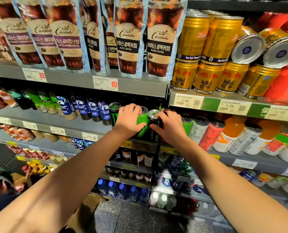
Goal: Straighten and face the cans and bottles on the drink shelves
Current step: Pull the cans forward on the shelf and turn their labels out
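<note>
- Store shelving [82,126] is filling my view, with coffee pouches [129,37] above and gold cans [208,78] at upper right.
- I am seeing the left hand [128,120] wrapping around a green can [142,121] on the middle shelf, fingers over its top.
- I am seeing the right hand [169,125] gripping a black can [154,125] just beside it, thumb across the front.
- Both cans are standing upright at the shelf edge, close together; another black can [113,113] is standing to their left.
</note>
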